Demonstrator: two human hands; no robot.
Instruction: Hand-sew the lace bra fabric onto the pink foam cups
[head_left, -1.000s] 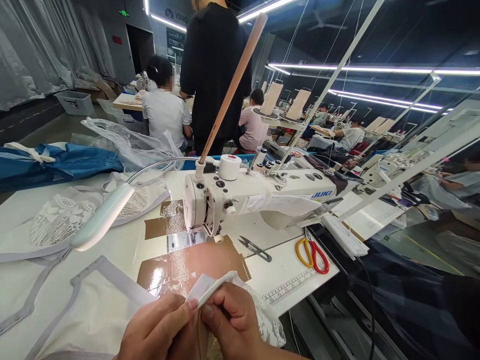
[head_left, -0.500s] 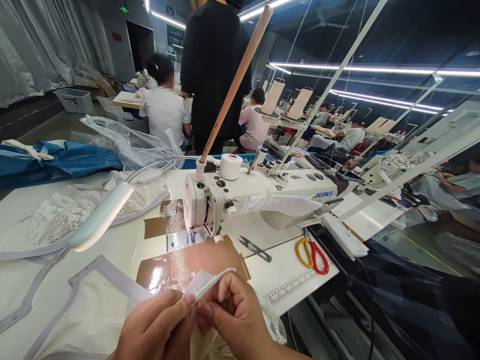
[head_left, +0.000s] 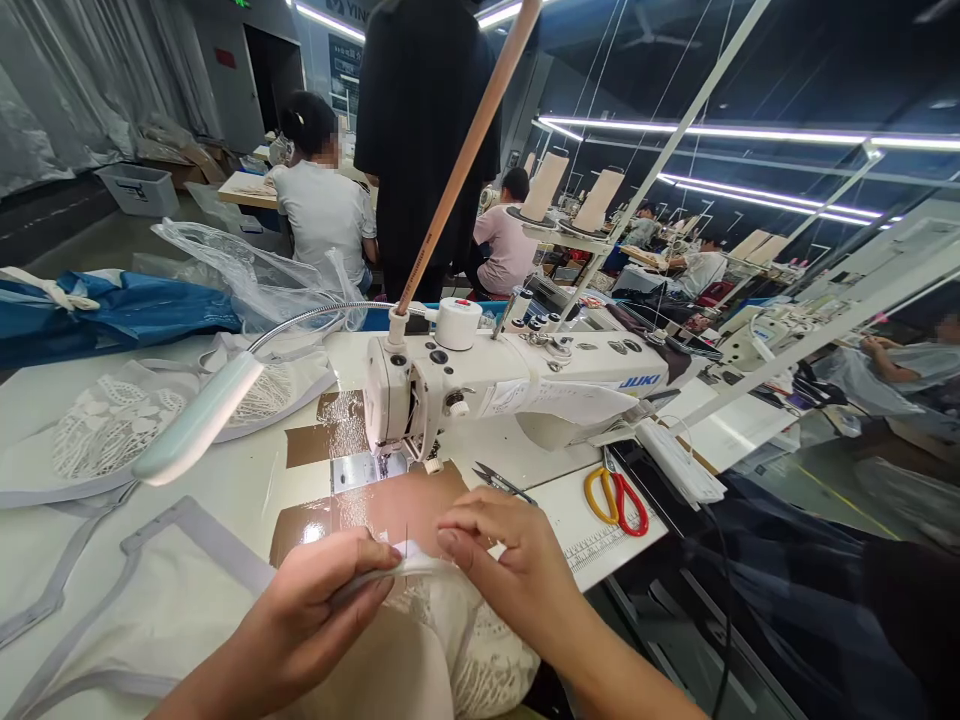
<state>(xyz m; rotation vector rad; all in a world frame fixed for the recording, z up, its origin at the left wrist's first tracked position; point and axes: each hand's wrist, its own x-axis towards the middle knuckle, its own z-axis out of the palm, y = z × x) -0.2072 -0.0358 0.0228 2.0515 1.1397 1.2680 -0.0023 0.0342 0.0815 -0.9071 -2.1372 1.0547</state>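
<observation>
1. Two bare hands meet over a cream padded garment with off-white lace (head_left: 405, 650), and the left hand (head_left: 322, 590) has it: thumb and fingers pinch its smooth, narrow white edge strip (head_left: 426, 564).

2. Look at the line of that strip! Its long axis runs roughly crosswise between the hands, rising a little out of the left grip and passing just below the thumb of the right hand (head_left: 514, 560).

3. The right grip is bunched, thumb close to forefinger, right at the strip's far side; whether it pinches cloth, thread or nothing, I cannot tell. From there the strip lies down and to the left.

4. Just off the left thumb stands a thin dark upright sliver (head_left: 407, 538), needle or thread end, too fine to call. The left hand is clearly the nearer one.

5. Below, the padding and lace hang in loose folds under both hands, the bulk most liable, I judge, to crowd the fingers.

6. Beyond the hands, a glossy brown taped patch (head_left: 412, 500) covers part of the white counter (head_left: 255, 490), leading to a white sewing machine with blue lettering (head_left: 517, 365).

7. Dark metal thread snips (head_left: 491, 476) lie behind the right hand, partly hidden; scissors with yellow and red handles (head_left: 630, 505) sit farther right. A pale green lamp on a bendy metal neck (head_left: 199, 420) leans well left.
</observation>
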